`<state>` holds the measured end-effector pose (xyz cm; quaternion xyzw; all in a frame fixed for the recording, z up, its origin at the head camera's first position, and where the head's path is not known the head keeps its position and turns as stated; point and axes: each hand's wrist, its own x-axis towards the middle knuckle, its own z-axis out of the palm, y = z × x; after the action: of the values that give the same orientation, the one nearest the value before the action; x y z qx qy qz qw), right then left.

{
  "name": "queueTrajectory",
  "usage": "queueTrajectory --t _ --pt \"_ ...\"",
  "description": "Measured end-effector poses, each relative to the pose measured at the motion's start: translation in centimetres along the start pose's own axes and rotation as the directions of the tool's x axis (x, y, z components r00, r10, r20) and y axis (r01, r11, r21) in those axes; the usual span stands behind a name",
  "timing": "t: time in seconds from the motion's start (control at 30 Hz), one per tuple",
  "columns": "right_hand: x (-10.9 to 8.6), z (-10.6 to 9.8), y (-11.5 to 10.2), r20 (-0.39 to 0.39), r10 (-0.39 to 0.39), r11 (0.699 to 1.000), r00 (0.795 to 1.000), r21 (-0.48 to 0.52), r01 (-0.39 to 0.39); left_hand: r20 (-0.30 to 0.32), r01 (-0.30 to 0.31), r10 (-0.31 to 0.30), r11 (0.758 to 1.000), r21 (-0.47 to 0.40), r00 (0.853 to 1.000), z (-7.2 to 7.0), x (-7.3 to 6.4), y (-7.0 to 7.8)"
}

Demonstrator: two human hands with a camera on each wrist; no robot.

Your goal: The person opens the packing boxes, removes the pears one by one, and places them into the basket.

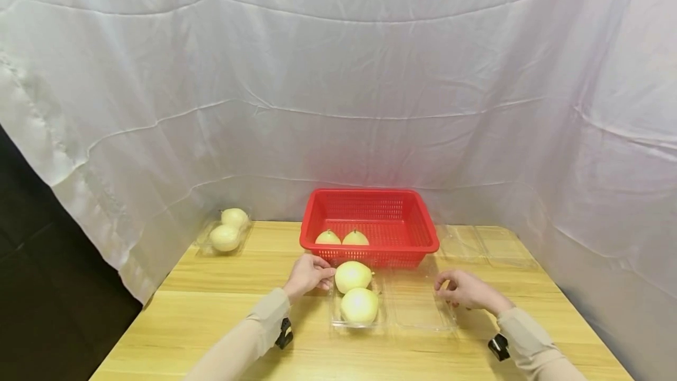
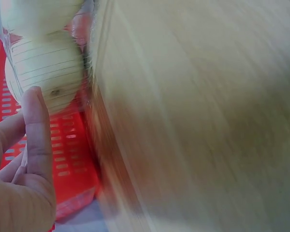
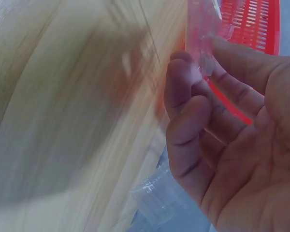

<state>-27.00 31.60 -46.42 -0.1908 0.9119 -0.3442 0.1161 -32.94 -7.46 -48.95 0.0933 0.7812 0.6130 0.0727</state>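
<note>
An opened clear plastic clamshell box [image 1: 337,323] lies on the table in front of the red basket, its lid [image 1: 418,304] folded out to the right. Two pale yellow pears [image 1: 359,306] sit in its left half, one behind the other. My left hand [image 1: 311,275] pinches the box's left rim beside the rear pear; the left wrist view shows a pear [image 2: 46,67] behind clear plastic close to the fingertips. With thumb and fingers, my right hand [image 1: 465,291] holds the lid's outer edge, and that clear plastic [image 3: 203,34] shows between them in the right wrist view.
Behind the box stands a red slotted basket [image 1: 423,216] with two pears [image 1: 355,238] visible inside. Another clear box holding two pears [image 1: 224,238] is at the back left. More clear plastic packaging [image 1: 486,246] lies at the back right. A pale curtain [image 1: 370,75] hangs behind the table.
</note>
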Motion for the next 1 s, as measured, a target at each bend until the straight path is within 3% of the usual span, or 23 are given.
queueTrajectory --t 0.07,0.13,0.2,0.23,0.37,0.43,0.53,0.6,0.7,0.8,1.0 --pt "-0.1 0.0 0.0 0.005 0.001 1.0 1.0 0.002 -0.002 0.007 -0.019 0.019 1.0 0.023 1.0 -0.1 0.0 0.0" --pt "-0.2 0.0 -0.1 0.007 0.005 1.0 1.0 0.01 -0.005 0.026 -0.07 0.068 0.992 0.104 0.997 -0.3 0.0 0.0" --pt "-0.4 0.1 -0.2 0.003 0.01 1.0 1.0 0.008 -0.01 0.054 -0.137 0.128 0.966 0.218 0.99 -0.5 0.0 0.2" --pt "-0.4 0.1 -0.3 -0.002 0.011 1.0 1.0 0.002 -0.011 0.067 -0.175 0.163 0.943 0.284 0.984 -0.7 -0.1 0.3" --pt "-0.5 0.2 -0.6 -0.07 -0.011 0.997 0.997 -0.082 0.005 0.101 -0.302 0.293 0.803 0.513 0.951 -1.1 -0.5 1.1" --pt "-0.3 0.2 -1.0 -0.128 -0.035 0.99 0.991 -0.139 0.017 0.126 -0.359 0.355 0.731 0.58 0.926 -1.1 -0.7 1.6" --pt "0.3 0.2 -1.6 -0.222 -0.076 0.978 0.972 -0.206 0.03 0.197 -0.441 0.416 0.649 0.62 0.888 -0.6 -1.2 2.3" --pt "0.7 0.2 -2.0 -0.267 -0.104 0.972 0.958 -0.23 0.041 0.261 -0.491 0.433 0.596 0.636 0.863 -0.1 -1.6 2.9" --pt "1.4 0.3 -2.8 -0.334 -0.13 0.967 0.933 -0.25 0.045 0.341 -0.53 0.418 0.525 0.666 0.842 0.8 -2.2 3.4" --pt "1.9 0.5 -3.6 -0.398 -0.158 0.957 0.904 -0.286 0.042 0.395 -0.546 0.388 0.458 0.701 0.833 1.6 -2.9 3.8" --pt "3.1 0.7 -4.8 -0.53 -0.268 0.92 0.805 -0.387 0.052 0.443 -0.553 0.343 0.38 0.742 0.829 2.7 -3.7 4.3"
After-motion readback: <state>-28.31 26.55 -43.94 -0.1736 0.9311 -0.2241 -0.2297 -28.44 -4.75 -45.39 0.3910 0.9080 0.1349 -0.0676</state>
